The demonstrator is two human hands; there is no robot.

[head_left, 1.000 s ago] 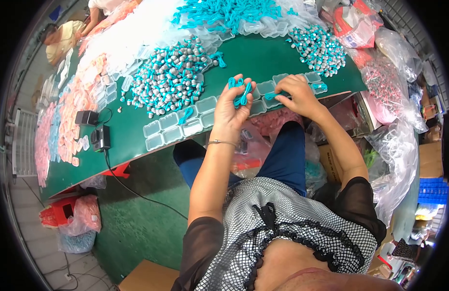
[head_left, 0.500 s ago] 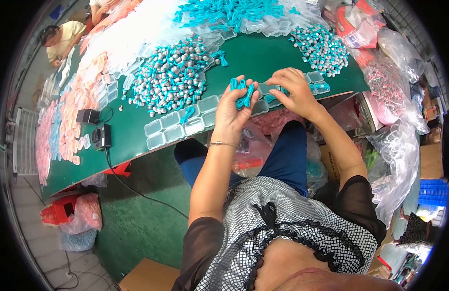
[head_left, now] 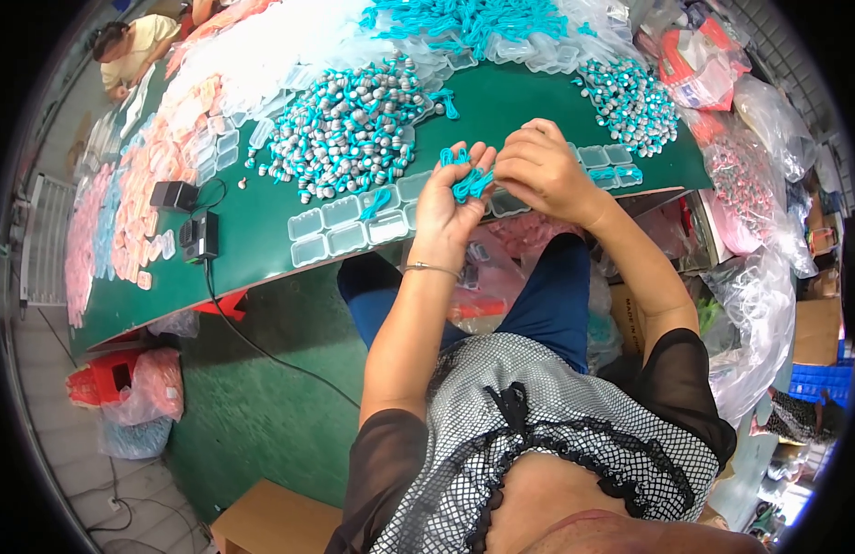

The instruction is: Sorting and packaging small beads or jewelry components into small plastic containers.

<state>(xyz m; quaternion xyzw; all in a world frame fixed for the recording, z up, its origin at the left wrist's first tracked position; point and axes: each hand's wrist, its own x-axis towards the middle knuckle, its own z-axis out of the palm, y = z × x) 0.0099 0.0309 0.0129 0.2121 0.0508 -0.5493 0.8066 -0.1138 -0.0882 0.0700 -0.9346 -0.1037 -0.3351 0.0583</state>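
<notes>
My left hand, palm up with fingers curled, holds several small bundles of teal cord. My right hand is closed beside it, its fingertips pinching at the right end of the bundles; its fingers partly hide what they grip. Under and beside both hands runs a double row of small clear plastic boxes along the table's near edge. One teal bundle lies across a box left of my left hand. More teal bundles sit in boxes to the right of my right hand.
A big heap of grey-and-teal round-ended pieces lies beyond the boxes, a smaller heap at far right. Teal cords are piled at the back. Black devices with a cable stand at left. Another person sits far left.
My right hand has moved left from over the boxes to the teal bundles in my left hand, and its fingers have closed. The whole view has shifted slightly.
</notes>
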